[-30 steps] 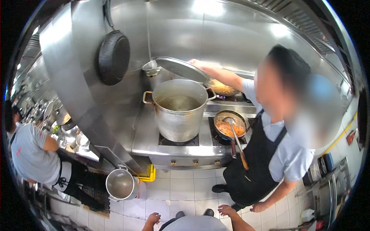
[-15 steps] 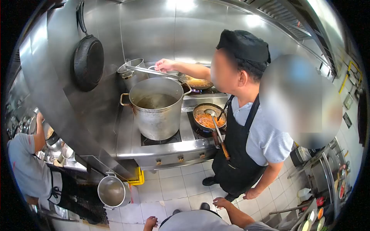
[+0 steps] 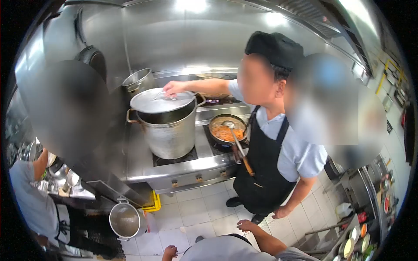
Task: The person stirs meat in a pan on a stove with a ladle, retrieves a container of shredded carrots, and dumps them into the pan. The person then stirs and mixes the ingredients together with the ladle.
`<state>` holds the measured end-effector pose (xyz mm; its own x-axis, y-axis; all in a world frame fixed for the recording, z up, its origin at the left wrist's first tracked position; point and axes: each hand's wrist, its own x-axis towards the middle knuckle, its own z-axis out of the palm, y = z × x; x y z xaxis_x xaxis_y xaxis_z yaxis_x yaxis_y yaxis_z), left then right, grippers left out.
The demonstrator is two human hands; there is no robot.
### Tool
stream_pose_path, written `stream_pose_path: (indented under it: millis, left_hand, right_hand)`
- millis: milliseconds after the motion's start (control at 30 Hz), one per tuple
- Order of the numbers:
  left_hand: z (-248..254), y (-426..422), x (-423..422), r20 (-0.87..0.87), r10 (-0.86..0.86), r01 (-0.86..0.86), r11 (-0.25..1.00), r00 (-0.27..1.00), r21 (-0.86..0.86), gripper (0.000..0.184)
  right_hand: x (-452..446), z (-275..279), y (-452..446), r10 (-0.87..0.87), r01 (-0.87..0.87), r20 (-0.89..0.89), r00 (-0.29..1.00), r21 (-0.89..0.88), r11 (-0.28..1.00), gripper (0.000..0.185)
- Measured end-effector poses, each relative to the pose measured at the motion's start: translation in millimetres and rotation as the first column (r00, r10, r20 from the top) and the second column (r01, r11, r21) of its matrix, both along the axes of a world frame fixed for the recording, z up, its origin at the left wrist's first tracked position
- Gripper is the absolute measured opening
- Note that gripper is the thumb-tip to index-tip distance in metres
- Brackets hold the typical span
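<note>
Low in the head view, my left hand hangs at my side, loosely curled, fingers a little apart, holding nothing. On my other side my right hand is also empty and relaxed, above the tiled floor. Both are away from the stove. A co-worker in a black apron grips the handle of a metal lid, which lies slightly tilted over the large pot, its near side uncovered. Right of the pot, a pan holds orange shredded food and a ladle.
A pot of liquid stands low at the left, beside a yellow object. Another person works at the far left. A black pan hangs on the wall. Food containers sit at the lower right.
The co-worker's hand has brought the lid from behind the pot to over its mouth. The view has shifted, so the stove and pots appear farther left. My hands remain low and empty.
</note>
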<state>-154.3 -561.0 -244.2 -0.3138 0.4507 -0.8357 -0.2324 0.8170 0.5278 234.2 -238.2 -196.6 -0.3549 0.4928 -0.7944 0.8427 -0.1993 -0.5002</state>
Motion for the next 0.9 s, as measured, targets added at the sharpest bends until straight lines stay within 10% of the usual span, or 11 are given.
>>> stream_pose_path:
  millis: [467,667,733,800,833,900]
  left_hand:
    - [11.7,131.0,44.4,-0.038,-0.293,0.293,0.956,0.955,0.005,0.04]
    - [20.6,203.4,126.6,-0.079,-0.528,0.534,0.834,0.846,0.142,0.045]
    - [-9.3,217.3,138.6,-0.13,-0.714,0.726,0.675,0.688,0.13,0.045]
    - [-48.4,245.8,150.8,-0.725,-0.689,0.991,-0.09,0.007,0.095,0.047]
    - [-50.0,256.9,159.4,-0.714,-0.696,0.969,-0.219,-0.075,0.112,0.046]
    - [-40.3,283.6,178.5,-0.378,-0.926,0.982,-0.077,-0.005,0.175,0.046]
  right_hand:
    - [127.6,25.4,-63.7,-0.298,0.297,-0.016,0.955,-0.032,0.954,0.048]
    - [191.8,46.1,-96.1,-0.636,0.637,-0.205,0.743,-0.07,0.767,0.044]
    - [209.3,51.1,-115.5,-0.738,0.803,-0.356,0.573,0.062,0.593,0.035]
    - [219.2,126.2,-129.3,-0.809,0.946,-0.495,0.318,0.107,0.306,0.028]
    - [232.2,152.8,-136.9,-0.797,0.974,-0.56,0.226,0.147,0.173,0.031]
    - [252.9,231.9,-165.6,-0.802,0.959,-0.596,0.053,0.253,-0.125,0.026]
